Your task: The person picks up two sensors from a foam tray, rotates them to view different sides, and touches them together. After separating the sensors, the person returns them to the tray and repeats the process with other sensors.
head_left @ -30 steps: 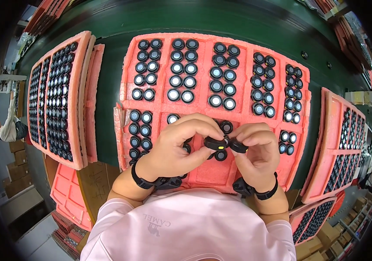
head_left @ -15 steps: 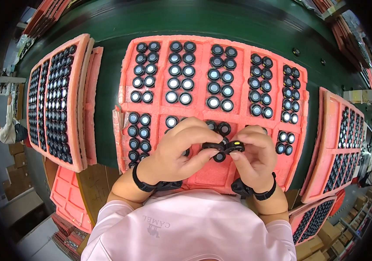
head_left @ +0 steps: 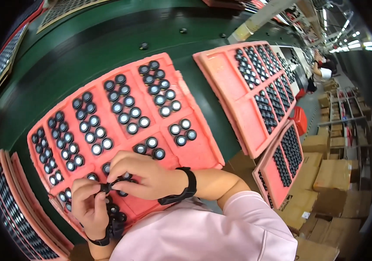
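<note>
In front of my chest, my left hand (head_left: 88, 206) and my right hand (head_left: 140, 176) meet over a pink foam tray (head_left: 194, 152). A small black round piece (head_left: 105, 188) is pinched between my left thumb and fingers. My right thumb and fingertips close at the same spot on dark parts, largely covered by the fingers. Beneath and around the hands, the tray's compartments hold paired rows of black round pieces (head_left: 128, 101) with shiny grey-white tops. Several more pieces lie partly hidden under my hands. Both wrists wear black bands.
More loaded pink trays are stacked at right (head_left: 225, 82) and at lower left (head_left: 16, 204). A smaller stack (head_left: 277, 169) leans at lower right. Loose black pieces (head_left: 143, 45) lie on the green table (head_left: 107, 39). Cardboard boxes (head_left: 329, 174) and a distant person (head_left: 323, 71) are at right.
The view has swung to the right, so the trays sit lower and further left. My hands stay close together; the two black pieces once seen apart are now mostly covered by fingers.
</note>
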The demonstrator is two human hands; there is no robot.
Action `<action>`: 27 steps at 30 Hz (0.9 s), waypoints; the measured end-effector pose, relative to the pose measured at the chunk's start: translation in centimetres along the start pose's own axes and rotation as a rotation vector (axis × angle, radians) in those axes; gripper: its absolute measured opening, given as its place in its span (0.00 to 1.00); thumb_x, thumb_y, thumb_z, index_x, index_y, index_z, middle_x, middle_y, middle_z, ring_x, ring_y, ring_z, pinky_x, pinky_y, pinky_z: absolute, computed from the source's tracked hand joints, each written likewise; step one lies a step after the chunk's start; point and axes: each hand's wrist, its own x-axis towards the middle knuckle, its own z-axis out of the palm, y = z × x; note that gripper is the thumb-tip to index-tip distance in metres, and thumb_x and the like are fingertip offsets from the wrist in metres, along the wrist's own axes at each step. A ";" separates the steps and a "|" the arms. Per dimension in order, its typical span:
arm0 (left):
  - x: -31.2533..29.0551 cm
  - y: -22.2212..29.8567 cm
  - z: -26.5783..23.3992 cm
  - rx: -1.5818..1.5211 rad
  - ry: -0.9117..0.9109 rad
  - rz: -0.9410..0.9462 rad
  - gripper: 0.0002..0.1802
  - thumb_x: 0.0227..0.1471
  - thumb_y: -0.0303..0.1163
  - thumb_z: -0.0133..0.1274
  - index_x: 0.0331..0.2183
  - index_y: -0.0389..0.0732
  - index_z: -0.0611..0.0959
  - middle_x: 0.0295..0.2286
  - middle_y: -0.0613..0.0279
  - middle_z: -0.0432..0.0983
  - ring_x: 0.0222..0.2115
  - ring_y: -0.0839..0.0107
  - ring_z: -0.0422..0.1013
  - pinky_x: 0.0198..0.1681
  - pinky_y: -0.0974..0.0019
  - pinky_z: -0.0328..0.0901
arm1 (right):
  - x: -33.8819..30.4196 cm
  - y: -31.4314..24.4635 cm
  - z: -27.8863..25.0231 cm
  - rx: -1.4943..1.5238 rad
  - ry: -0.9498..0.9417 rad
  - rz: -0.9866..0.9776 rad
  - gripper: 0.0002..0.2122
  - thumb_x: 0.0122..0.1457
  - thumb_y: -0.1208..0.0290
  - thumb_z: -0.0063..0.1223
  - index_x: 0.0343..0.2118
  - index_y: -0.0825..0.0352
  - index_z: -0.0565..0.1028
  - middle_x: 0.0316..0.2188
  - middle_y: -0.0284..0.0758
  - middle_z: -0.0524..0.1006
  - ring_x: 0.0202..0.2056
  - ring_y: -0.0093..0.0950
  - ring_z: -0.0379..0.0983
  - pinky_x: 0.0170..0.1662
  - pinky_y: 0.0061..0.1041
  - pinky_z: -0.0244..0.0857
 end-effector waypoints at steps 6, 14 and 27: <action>0.1 -0.6 0.2 0.020 0.019 0.015 0.08 0.52 0.21 0.52 0.37 0.34 0.74 0.34 0.57 0.66 0.31 0.71 0.65 0.35 0.71 0.64 | 0.1 0.2 0.0 0.026 0.025 -0.079 0.12 0.52 0.81 0.57 0.39 0.67 0.72 0.35 0.35 0.70 0.33 0.27 0.68 0.34 0.24 0.64; -0.5 1.3 -0.6 0.115 0.123 0.056 0.15 0.50 0.24 0.54 0.41 0.32 0.76 0.36 0.54 0.69 0.34 0.67 0.68 0.39 0.69 0.64 | 0.4 -1.3 0.0 0.120 -0.010 0.130 0.13 0.51 0.81 0.60 0.41 0.69 0.74 0.35 0.36 0.73 0.35 0.26 0.70 0.36 0.24 0.66; -3.4 0.1 -2.4 0.595 -0.477 0.372 0.13 0.36 0.23 0.58 0.31 0.37 0.82 0.32 0.60 0.75 0.35 0.62 0.72 0.40 0.60 0.69 | -4.2 -3.7 -2.9 -0.513 -0.459 0.074 0.16 0.43 0.80 0.62 0.39 0.68 0.77 0.36 0.37 0.74 0.36 0.36 0.72 0.39 0.32 0.67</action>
